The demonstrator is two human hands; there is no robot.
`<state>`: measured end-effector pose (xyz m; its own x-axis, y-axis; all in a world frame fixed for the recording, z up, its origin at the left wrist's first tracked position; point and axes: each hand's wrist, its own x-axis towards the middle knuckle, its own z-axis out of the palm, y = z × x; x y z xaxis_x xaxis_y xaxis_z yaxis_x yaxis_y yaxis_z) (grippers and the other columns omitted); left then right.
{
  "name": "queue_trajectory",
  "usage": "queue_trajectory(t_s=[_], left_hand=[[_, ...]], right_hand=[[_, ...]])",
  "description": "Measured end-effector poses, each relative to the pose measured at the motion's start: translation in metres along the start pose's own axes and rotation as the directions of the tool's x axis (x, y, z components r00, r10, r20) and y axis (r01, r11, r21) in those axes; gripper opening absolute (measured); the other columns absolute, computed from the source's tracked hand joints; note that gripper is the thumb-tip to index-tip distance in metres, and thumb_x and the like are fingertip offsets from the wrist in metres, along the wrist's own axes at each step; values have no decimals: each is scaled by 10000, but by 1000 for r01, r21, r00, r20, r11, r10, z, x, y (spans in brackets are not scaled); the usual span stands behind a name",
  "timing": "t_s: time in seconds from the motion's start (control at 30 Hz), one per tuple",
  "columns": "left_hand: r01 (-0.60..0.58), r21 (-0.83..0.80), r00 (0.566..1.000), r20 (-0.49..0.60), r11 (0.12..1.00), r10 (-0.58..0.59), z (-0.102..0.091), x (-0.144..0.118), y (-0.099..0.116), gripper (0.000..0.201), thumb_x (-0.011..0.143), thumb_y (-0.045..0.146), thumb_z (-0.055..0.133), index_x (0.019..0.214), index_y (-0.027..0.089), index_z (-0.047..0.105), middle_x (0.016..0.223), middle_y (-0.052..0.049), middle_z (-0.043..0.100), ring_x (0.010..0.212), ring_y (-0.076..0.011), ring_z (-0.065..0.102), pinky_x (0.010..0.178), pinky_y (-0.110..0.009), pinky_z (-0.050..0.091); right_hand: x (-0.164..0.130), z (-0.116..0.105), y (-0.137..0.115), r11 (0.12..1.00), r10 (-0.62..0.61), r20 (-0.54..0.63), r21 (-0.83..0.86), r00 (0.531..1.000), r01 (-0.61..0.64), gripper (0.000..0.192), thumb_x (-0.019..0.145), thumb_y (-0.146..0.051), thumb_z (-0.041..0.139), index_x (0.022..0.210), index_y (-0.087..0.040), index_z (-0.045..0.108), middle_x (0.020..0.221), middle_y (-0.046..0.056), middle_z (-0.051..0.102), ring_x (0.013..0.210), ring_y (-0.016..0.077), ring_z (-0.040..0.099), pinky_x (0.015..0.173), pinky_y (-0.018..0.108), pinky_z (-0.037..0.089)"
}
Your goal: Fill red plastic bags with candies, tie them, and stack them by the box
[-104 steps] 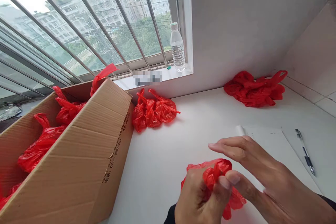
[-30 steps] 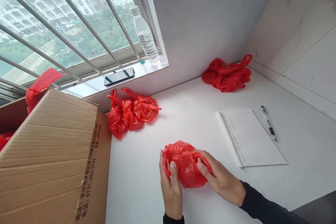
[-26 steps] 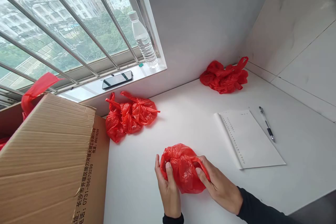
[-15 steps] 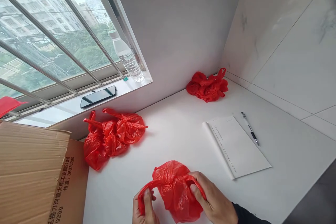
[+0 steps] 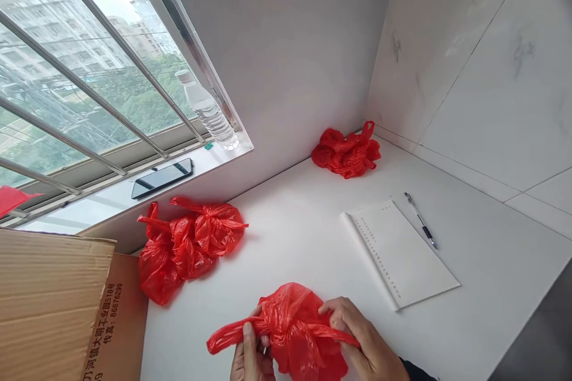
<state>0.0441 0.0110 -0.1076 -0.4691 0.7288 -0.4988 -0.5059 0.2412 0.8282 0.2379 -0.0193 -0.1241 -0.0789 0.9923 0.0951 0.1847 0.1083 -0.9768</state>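
Observation:
A red plastic bag [image 5: 297, 333], gathered and twisted at its neck, sits at the table's near side between my hands. My left hand [image 5: 251, 351] pinches one of its twisted handles, whose end sticks out to the left past the thumb. At the other side, my right hand [image 5: 364, 342] has its fingers closed on the opposite handle, which is stretched to the right. What fills the bag is hidden by the plastic.
Tied red bags [image 5: 190, 244] lie by the cardboard box [image 5: 53, 303] at left. More crumpled red bags [image 5: 346, 152] rest in the far corner. A notepad [image 5: 400, 256] and a pen [image 5: 420, 220] lie at right. On the sill are a phone [image 5: 162, 178] and a water bottle [image 5: 208, 110].
My left hand has shifted its grip closer to the bag's neck, leaving the handle's end sticking out. The handles are now pulled straighter to either side. The view has tilted slightly.

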Motion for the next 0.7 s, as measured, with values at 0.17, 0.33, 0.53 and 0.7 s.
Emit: queue_trajectory(t_s=[0.17, 0.33, 0.53, 0.7], left_hand=[[-13, 46, 1000, -10, 999, 14, -5, 0, 11, 558, 551, 554, 927, 924, 166, 779, 599, 33, 583, 582, -106, 548, 620, -228, 555], [-64, 109, 996, -52, 992, 70, -8, 2, 20, 580, 571, 592, 904, 921, 152, 760, 612, 29, 581, 605, -112, 538, 566, -198, 516], [-81, 217, 996, -21, 973, 88, -5, -11, 28, 634, 662, 646, 825, 1063, 161, 746, 576, 42, 534, 556, -118, 478, 497, -214, 447], [-167, 379, 986, 35, 910, 166, 3, -27, 18, 639, 701, 671, 769, 1081, 159, 722, 594, 39, 522, 484, -124, 430, 424, -245, 343]], right_hand=[[-9, -7, 3, 999, -27, 25, 43, 999, 26, 287, 1068, -340, 302, 1159, -309, 572, 1019, 51, 647, 880, 213, 651, 856, 322, 550], [-15, -5, 12, 996, -43, 114, 88, 992, 33, 252, 1072, -366, 339, 951, -275, 541, 1038, 45, 649, 926, 206, 642, 857, 306, 538], [-18, -7, 17, 995, -93, 196, 54, 976, 84, 201, 1051, -375, 405, 895, -260, 456, 1089, 58, 652, 996, 225, 630, 874, 341, 528], [-21, -7, 17, 998, -55, 233, -27, 971, 63, 64, 960, -224, 518, 935, -260, 471, 1136, 59, 651, 1052, 220, 634, 910, 343, 539]])
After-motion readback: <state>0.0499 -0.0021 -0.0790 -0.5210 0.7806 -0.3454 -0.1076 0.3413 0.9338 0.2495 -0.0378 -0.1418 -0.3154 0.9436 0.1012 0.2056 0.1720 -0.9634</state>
